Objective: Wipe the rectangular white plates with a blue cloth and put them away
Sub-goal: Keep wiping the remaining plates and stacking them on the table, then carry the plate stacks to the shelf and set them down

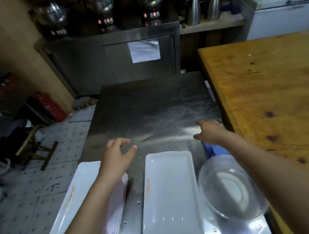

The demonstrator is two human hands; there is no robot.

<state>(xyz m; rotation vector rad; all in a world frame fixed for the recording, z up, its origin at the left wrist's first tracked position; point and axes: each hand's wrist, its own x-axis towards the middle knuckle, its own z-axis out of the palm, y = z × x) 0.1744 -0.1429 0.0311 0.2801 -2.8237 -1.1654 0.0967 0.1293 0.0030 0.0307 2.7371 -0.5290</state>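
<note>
Steel worktop, brushed, scuffed, with water beads and a few rivets near the front edge. Close on its right, a wooden table, orange-brown planks with dark knots. One white rectangular plate lies flat at centre front, glossy, with rounded corners, a shallow raised rim and a faint orange mark on its left rim. To its left a stack of plates overhangs the worktop's left edge, the layered rims showing pinkish on the side; the left forearm crosses over it. Right of the single plate is an oval glass dish, clear and deep-walled. The blue cloth lies crumpled just behind the dish, partly hidden under the right wrist. The left hand hovers above bare steel beyond the plates, fingers loosely curled, thumb apart, holding nothing. The right hand reaches forward near the worktop's right edge with fingers spread; motion blur, so whether it touches the steel cannot be told. Behind: a steel cabinet with a sheet of paper stuck to its door, three rounded shiny pots on top, two tall steel jugs on a ledge, and a white chest. On the tiled floor at left stand a red extinguisher and a folding stool.
</note>
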